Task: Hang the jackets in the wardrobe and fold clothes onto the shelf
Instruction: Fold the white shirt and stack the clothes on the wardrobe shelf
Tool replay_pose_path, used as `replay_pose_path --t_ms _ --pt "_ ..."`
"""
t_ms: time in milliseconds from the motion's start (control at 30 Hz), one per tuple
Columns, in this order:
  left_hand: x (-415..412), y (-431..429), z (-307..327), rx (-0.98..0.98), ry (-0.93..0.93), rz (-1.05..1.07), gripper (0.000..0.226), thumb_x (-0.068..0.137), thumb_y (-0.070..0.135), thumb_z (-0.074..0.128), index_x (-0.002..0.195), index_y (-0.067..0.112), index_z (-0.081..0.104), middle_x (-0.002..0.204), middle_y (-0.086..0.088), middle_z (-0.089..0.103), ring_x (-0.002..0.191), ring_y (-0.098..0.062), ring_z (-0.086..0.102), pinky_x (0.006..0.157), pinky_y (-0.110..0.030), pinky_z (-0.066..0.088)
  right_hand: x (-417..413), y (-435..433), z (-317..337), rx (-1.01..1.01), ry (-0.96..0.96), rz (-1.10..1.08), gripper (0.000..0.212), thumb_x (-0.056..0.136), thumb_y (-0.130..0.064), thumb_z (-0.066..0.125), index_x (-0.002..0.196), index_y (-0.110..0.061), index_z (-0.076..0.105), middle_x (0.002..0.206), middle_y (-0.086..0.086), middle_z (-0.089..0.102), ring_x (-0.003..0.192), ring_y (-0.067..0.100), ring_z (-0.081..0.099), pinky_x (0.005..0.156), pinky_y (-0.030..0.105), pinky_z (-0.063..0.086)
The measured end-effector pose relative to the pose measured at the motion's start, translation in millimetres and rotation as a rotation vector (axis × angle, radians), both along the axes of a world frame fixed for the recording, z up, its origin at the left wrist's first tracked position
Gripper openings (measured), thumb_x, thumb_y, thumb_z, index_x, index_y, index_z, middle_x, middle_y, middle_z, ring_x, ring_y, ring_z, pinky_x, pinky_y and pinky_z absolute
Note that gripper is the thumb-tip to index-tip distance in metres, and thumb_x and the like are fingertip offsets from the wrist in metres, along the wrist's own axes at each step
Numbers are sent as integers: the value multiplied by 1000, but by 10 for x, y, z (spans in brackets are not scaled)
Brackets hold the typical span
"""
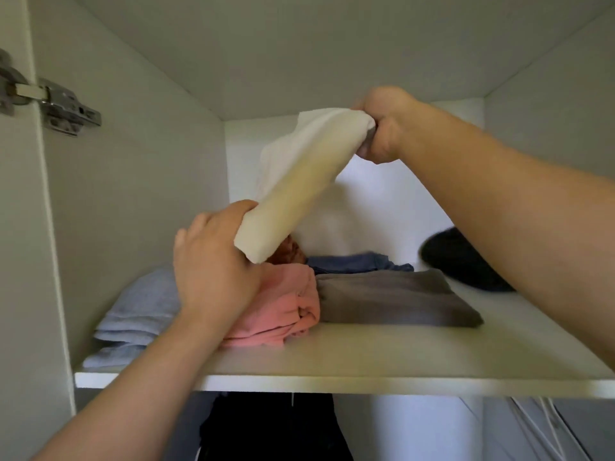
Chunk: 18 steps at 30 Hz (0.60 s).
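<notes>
A metal door hinge (50, 104) sits at the near left, high up. Its silver arm bridges the gap to a screw plate with a dark slot and screw heads. Low at the near right, thin white cables (549, 427) slant down and out of view past a grey panel (585, 424).

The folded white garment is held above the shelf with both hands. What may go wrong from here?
The white garment hangs tilted between the left hand and the right hand; it may unfold when released. Its lower end is close over the pink pile, which looks loosely folded and could be pushed towards the shelf edge.
</notes>
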<state>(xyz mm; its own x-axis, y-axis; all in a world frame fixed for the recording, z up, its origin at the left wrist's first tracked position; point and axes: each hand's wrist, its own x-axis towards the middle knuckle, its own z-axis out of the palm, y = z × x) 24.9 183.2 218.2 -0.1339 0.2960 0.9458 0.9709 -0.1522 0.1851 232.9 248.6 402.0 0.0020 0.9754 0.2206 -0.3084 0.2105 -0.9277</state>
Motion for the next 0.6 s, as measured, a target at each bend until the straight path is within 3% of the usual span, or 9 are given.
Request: replay_pose_path --t_ms 67,167,233,300,367,400,467,533,600 --pt "0 144 119 -81 -49 -119 49 79 12 61 119 39 63 91 5 66 79 -22 54 62 -29 36 307 52 -108 -29 -109 -115 23 98 -12 53 77 -16 62 65 -3 66 52 12 63 44 21 54" --pt "-35 475 231 -179 -106 -435 55 78 -2 65 106 45 66 96 7 70 77 -10 59 67 -9 44 751 151 -381 -120 -344 -202 21 103 -22 52 86 -26 63 79 -4 66 54 11 61 38 16 47" --pt "12 671 246 -213 -88 -579 61 73 -2 73 102 50 65 98 10 73 87 -11 69 80 -27 57 1003 204 -614 -185 -392 -200 20 105 -26 50 89 -25 61 65 -1 66 40 10 58 34 14 41" --pt "103 869 217 -284 -52 -642 57 74 -6 77 107 41 69 92 20 71 83 4 69 80 -23 57 1199 258 -839 -229 -384 -201 22 106 -29 50 89 -20 60 53 1 64 34 10 55 33 14 40" --pt "183 1042 199 -334 -25 -749 62 75 -12 75 106 41 70 96 32 67 95 2 69 81 -6 50 1335 313 -1009 -243 -334 -207 23 106 -32 50 90 -16 59 56 2 66 35 11 57 34 15 41" --pt "213 1116 207 -332 -11 -802 70 74 -13 74 107 48 70 99 34 68 102 0 68 86 -7 49 1382 337 -1068 -229 -308 -213 23 106 -33 49 93 -16 59 63 2 67 38 11 59 35 15 42" --pt "251 1254 273 -295 8 -859 77 73 -17 70 112 50 69 113 21 71 107 8 64 97 -12 48 1443 378 -1122 -151 -252 -239 21 106 -36 48 103 -17 59 84 3 69 50 13 64 38 17 45" --pt "286 1333 328 -226 39 -867 67 76 -23 65 121 27 70 124 1 70 111 14 60 104 -15 45 1477 422 -1142 -59 -176 -258 24 106 -36 48 114 -17 61 100 4 67 69 17 66 42 20 49" --pt "318 1383 270 -197 90 -892 63 76 -24 69 126 14 66 129 5 66 117 15 56 107 -13 39 1493 441 -1214 -23 -123 -270 27 106 -36 47 118 -17 62 110 5 66 84 20 66 46 24 52"
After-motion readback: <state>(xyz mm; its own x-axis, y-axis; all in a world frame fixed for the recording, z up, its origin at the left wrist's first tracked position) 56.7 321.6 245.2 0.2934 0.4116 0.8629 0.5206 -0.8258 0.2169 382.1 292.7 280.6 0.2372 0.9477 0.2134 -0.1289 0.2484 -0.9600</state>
